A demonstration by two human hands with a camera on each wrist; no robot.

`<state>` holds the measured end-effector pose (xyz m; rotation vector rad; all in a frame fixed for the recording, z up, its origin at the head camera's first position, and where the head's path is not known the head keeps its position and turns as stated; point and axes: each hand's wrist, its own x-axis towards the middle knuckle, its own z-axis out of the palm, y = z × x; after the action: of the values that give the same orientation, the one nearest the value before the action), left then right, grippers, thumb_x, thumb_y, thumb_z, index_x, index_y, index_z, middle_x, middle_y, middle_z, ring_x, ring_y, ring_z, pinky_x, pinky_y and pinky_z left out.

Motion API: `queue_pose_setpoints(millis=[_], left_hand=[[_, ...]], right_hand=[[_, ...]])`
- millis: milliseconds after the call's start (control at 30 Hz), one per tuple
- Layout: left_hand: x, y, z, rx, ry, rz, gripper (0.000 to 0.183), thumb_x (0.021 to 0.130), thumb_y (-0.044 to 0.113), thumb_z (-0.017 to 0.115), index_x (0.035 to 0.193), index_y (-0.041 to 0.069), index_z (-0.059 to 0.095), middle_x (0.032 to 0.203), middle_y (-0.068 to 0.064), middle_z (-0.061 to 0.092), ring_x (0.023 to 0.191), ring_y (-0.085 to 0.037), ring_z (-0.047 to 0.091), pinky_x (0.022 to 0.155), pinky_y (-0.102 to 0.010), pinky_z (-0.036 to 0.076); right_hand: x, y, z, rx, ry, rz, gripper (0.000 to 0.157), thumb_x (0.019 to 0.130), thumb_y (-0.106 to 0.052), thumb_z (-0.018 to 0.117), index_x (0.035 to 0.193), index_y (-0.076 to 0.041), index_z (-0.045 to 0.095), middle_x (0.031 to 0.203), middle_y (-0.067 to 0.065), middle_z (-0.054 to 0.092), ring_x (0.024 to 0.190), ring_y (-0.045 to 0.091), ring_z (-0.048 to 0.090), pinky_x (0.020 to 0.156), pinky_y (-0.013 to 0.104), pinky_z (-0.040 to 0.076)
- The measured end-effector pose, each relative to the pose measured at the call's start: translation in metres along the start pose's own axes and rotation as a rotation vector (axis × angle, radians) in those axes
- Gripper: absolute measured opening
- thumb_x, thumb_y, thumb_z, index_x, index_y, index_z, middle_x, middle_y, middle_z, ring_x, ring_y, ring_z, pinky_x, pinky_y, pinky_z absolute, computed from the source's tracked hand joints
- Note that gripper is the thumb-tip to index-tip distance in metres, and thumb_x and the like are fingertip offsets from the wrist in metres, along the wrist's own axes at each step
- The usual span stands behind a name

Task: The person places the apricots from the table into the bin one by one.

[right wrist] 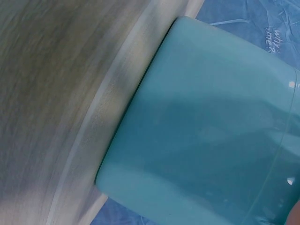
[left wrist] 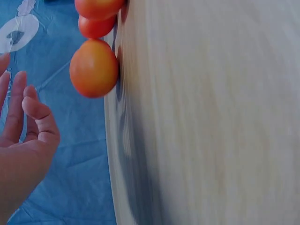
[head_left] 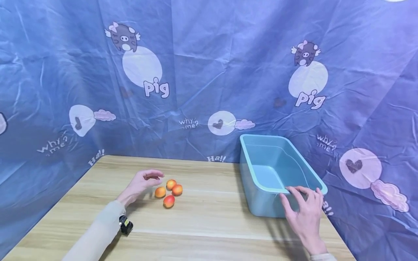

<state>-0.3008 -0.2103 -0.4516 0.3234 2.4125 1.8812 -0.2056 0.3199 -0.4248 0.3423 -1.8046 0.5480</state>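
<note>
And the left hand (head_left: 139, 184) hangs open, fingers loosely bent, just off four fruits (head_left: 177, 190) on the table (head_left: 209, 224), left of the bin (head_left: 261, 199); right hand (head_left: 306, 212) grips the bin's near rim

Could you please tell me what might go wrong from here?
The four rounded fruits lie clustered beside the left hand, so reaching for one might send another rolling across the table. The right hand is at the near rim of the blue bin; a hard pull or push could shift or tip it.
</note>
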Motion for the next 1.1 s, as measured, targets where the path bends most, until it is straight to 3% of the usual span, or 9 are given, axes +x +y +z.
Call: queue_pose_setpoints(millis=[167,267,467,633,867,1100], left_hand=[[0.0,-0.003,-0.009,0.036,-0.065,-0.038,0.044,0.085,0.012,0.07,0.128,0.003,0.062,0.135,-0.012,0.059,0.118,-0.027,0.054,0.075,-0.034,0.051],[0.001,-0.004,-0.014,0.048,-0.122,-0.044,0.047,0.085,0.012,0.071,0.13,0.006,0.061,0.136,-0.01,0.059,0.107,-0.024,0.058,0.068,-0.034,0.051],[0.002,-0.01,-0.022,0.033,-0.25,-0.038,0.053,0.085,0.012,0.071,0.135,0.002,0.056,0.138,-0.018,0.054,0.102,-0.025,0.058,0.077,-0.038,0.049],[0.005,-0.014,-0.026,0.052,-0.315,-0.032,0.048,0.084,0.012,0.071,0.13,0.001,0.059,0.132,-0.022,0.057,0.103,-0.023,0.057,0.081,-0.038,0.049],[0.01,-0.014,-0.02,0.021,-0.398,-0.121,0.047,0.083,0.012,0.074,0.127,0.003,0.062,0.13,-0.015,0.062,0.114,-0.025,0.052,0.092,-0.038,0.04],[0.009,-0.015,-0.014,0.034,-0.439,-0.067,0.042,0.082,0.005,0.074,0.122,-0.002,0.064,0.128,-0.017,0.064,0.119,-0.025,0.053,0.098,-0.037,0.039]], right_hand=[[0.0,0.0,-0.001,-0.002,-0.006,0.002,0.054,0.09,-0.055,0.062,0.092,-0.002,0.073,0.095,0.022,0.06,0.092,0.045,0.046,0.109,0.068,0.02],[0.0,0.0,-0.001,-0.003,-0.007,0.003,0.054,0.09,-0.055,0.062,0.092,-0.002,0.073,0.095,0.022,0.06,0.092,0.045,0.046,0.109,0.068,0.02],[0.001,-0.001,-0.002,-0.006,-0.015,0.006,0.054,0.09,-0.055,0.061,0.093,-0.002,0.073,0.095,0.022,0.06,0.093,0.045,0.046,0.11,0.067,0.019],[0.001,-0.001,-0.002,-0.012,-0.024,0.009,0.054,0.09,-0.056,0.061,0.093,-0.003,0.073,0.096,0.021,0.06,0.093,0.044,0.046,0.11,0.067,0.02],[0.002,-0.002,-0.003,-0.016,-0.028,0.009,0.054,0.09,-0.056,0.061,0.093,-0.003,0.073,0.096,0.022,0.059,0.093,0.044,0.045,0.109,0.067,0.02],[0.002,-0.003,-0.003,-0.017,-0.031,0.013,0.054,0.09,-0.056,0.061,0.093,-0.003,0.072,0.096,0.022,0.059,0.093,0.045,0.045,0.11,0.067,0.019]])
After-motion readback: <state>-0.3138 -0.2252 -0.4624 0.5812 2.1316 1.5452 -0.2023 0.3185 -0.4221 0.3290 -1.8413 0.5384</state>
